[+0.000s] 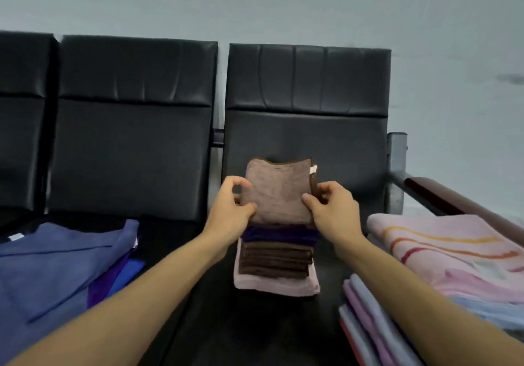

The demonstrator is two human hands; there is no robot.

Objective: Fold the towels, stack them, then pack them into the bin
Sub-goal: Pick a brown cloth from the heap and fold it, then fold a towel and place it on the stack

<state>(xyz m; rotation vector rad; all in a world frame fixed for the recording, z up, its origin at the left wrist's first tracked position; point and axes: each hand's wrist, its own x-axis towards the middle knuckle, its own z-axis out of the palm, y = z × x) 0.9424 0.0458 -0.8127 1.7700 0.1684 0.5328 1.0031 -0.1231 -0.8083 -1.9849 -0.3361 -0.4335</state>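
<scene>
A folded light-brown towel (279,191) with a white tag at its far right corner is held just above a stack of folded towels (276,260). My left hand (231,207) pinches its left edge and my right hand (330,207) pinches its right edge. The stack holds purple towels on top, dark-brown ones below and a pink one at the bottom. It stands on the black seat of the middle chair. No bin is in view.
Loose blue and purple towels (59,263) lie on the seat at the left. A large pink striped towel (453,249) lies at the right, with folded pink, grey and red cloths (371,323) in front of it. Black chair backs (306,105) and a metal armrest (397,167) stand behind.
</scene>
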